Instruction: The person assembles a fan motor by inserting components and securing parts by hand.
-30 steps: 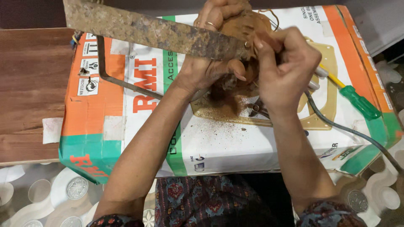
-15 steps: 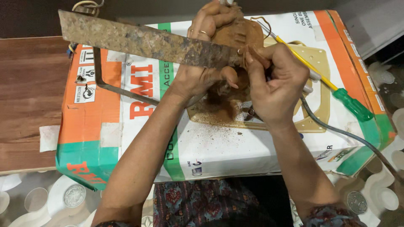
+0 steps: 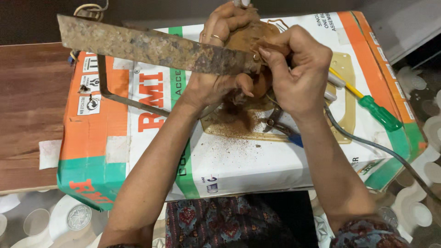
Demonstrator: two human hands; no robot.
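A brown fibrous coconut (image 3: 250,39) is held above a cardboard box. My left hand (image 3: 216,78) is wrapped around the coconut from the left, a ring on one finger. My right hand (image 3: 298,69) pinches a strip of its husk at the top right. A long rusty blade (image 3: 147,46) stretches from the coconut out to the left, its right end between my two hands. A dark metal bar (image 3: 102,87) runs beneath it; how the two join is hidden.
The white, orange and green cardboard box (image 3: 115,138) carries a beige plastic plate (image 3: 342,73), brown husk dust (image 3: 234,124), blue-handled pliers (image 3: 280,126), a green-handled screwdriver (image 3: 379,112) and a grey cable (image 3: 367,144). A wooden table (image 3: 27,110) lies left; patterned floor below.
Both hands and the coconut sit slightly higher and further right in view. My right fingers have shifted their pinch on the husk. The blade keeps its place against the coconut.
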